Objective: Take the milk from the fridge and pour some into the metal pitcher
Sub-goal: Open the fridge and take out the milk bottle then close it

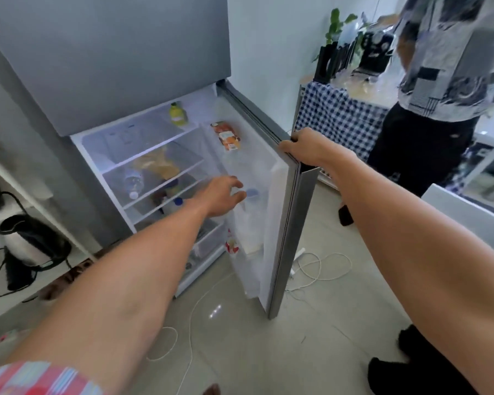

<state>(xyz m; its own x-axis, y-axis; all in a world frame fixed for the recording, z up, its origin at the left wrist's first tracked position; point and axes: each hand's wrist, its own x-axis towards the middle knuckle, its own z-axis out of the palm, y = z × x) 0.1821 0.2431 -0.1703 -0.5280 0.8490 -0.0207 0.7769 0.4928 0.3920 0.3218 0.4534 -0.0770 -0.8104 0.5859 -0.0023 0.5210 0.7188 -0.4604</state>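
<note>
Grip of our left hand point(221, 195) spread and empty, reaching into the fridge door point(271, 212); our right hand point(303, 146) wrapped around the door's top edge.

We judge this the fetching step: the fridge point(143, 155) stands open and nothing is yet in hand. Just beyond our left fingertips a blue-capped bottle point(252, 193) sits in the door rack, probably the milk, though blur and the frosted rack leave this uncertain. Another blue-capped container point(175, 205) stands on a lower shelf. Next we would close the fingers around the bottle's neck and lift it clear of the rack. We see no metal pitcher; the bench point(362, 95) at right is partly hidden behind another person point(439, 81).
</note>
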